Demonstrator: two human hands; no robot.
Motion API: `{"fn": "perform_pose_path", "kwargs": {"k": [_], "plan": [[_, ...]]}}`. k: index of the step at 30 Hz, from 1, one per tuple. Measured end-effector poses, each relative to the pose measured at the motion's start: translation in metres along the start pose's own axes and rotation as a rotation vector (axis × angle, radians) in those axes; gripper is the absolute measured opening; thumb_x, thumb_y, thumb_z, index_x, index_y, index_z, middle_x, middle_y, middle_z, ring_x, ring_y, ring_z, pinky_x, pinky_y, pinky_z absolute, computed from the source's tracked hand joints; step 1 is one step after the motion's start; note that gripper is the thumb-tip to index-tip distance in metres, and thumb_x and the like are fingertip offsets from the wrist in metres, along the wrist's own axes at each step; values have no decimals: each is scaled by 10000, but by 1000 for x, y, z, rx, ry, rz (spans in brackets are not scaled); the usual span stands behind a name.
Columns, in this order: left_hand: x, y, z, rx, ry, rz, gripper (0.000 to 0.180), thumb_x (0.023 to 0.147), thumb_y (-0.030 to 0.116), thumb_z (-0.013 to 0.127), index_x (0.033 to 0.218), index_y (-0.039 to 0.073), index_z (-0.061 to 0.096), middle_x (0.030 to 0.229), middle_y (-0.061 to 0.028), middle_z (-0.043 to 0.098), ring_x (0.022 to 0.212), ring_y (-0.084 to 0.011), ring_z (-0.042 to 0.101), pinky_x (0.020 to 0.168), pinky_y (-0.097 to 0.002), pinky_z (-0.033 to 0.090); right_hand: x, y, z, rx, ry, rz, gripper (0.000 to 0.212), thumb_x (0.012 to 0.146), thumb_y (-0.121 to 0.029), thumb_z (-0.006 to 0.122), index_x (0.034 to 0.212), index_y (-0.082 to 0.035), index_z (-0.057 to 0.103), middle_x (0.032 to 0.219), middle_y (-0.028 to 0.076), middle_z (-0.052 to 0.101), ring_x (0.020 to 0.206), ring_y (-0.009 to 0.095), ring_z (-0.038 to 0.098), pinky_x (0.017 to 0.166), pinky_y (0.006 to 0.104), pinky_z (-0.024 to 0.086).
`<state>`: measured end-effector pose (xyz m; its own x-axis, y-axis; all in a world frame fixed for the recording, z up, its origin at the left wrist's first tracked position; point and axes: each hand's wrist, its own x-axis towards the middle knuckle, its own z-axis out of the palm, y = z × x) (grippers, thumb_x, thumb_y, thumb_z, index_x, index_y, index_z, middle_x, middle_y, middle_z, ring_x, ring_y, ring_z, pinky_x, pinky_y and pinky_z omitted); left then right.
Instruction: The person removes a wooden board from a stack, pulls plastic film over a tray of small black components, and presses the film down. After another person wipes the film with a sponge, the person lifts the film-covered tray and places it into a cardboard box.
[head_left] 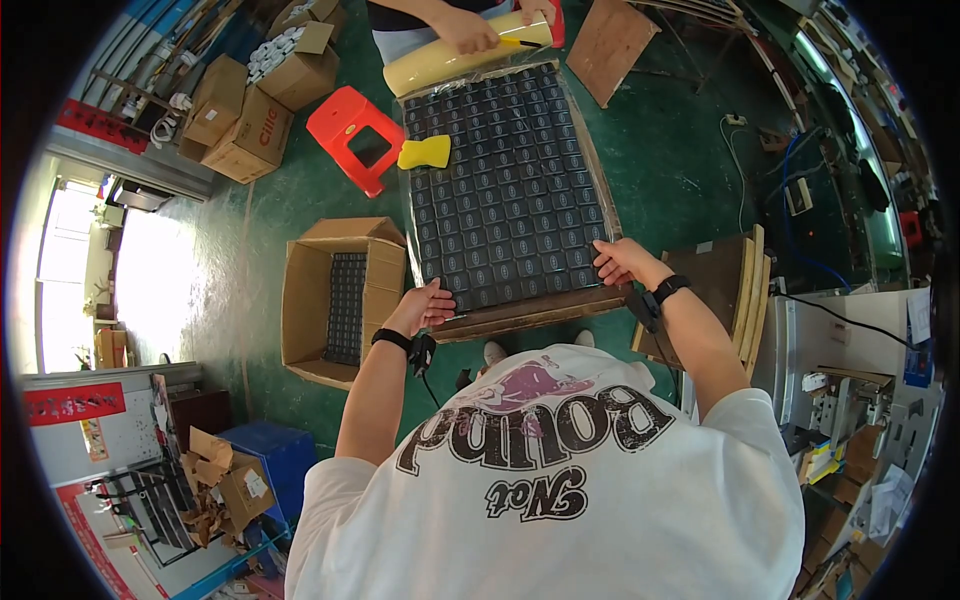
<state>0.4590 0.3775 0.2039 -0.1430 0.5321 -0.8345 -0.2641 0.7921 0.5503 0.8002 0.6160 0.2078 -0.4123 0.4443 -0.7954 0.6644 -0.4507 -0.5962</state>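
Observation:
A board of black square pieces in rows [505, 200] lies in front of me on a wooden support, each piece bearing a small light mark. Shiny clear film [408, 215] stretches over it from a yellowish roll [440, 68] at the far end. My left hand [428, 306] is closed at the near left corner, fingers pinched on the film's edge. At the right edge, near the corner, my right hand [618, 262] pinches the film too. A yellow scraper-like piece [425, 152] rests on the far left edge.
Across the board, another person's hand [468, 32] holds a yellow cutter at the roll. A red stool [350, 118] and an open carton [300, 300] with more black pieces stand left. Wooden boards [735, 290] lean at the right. My feet are under the near edge.

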Motion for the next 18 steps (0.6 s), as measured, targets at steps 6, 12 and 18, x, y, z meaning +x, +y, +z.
{"fn": "perform_pose_path", "kwargs": {"k": [6, 12, 18], "plan": [[0, 0, 0, 3, 3, 2, 484, 891, 455, 356, 1047, 22, 506, 960, -95, 600, 811, -192, 593, 663, -301, 467, 0, 0, 0, 3, 5, -4, 485, 832, -489, 454, 863, -29, 606, 740, 94, 631, 547, 171, 598, 466, 275, 414], [0, 0, 0, 2, 2, 0, 484, 890, 457, 358, 1045, 24, 509, 957, -91, 601, 805, -187, 593, 656, -296, 466, -1, 0, 0, 4, 9, -2, 487, 828, -495, 455, 854, -33, 605, 735, 93, 629, 546, 172, 597, 469, 273, 413], [0, 0, 0, 5, 4, 1, 484, 887, 458, 362, 1047, 26, 510, 953, -90, 603, 803, -189, 597, 649, -291, 467, 0, 0, 0, 12, 7, -2, 485, 828, -494, 455, 853, -34, 606, 729, 89, 627, 550, 172, 596, 474, 274, 412]]}}
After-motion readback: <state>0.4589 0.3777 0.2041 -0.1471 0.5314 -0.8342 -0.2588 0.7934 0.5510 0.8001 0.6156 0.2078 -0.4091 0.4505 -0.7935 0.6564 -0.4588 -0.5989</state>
